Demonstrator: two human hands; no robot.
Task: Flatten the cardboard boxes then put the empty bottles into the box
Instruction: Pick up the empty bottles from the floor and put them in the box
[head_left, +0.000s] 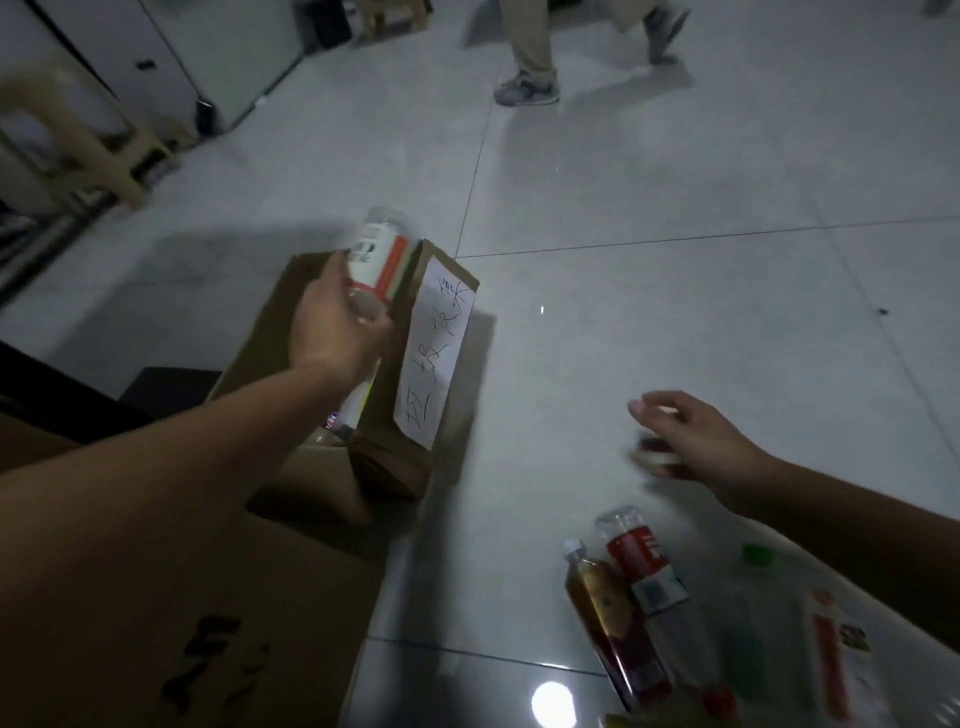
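Note:
My left hand (335, 322) is shut on a clear empty bottle (378, 260) with a white and orange label, held over the open top of a brown cardboard box (400, 457). The box carries a white paper sheet (436, 353) with handwriting, and another bottle shows inside it. My right hand (685, 436) hovers blurred above the floor with fingers apart, holding nothing. Below it lie empty bottles on the tiles: a brown one (608, 613), a red-labelled one (649, 577), and a clear one with a green cap (756, 555).
Flattened cardboard (249, 623) with black print lies at the lower left by the box. Another person's legs and shoes (527, 88) stand on the white tiled floor at the top. A plastic stool (78, 130) and cabinets stand at the upper left.

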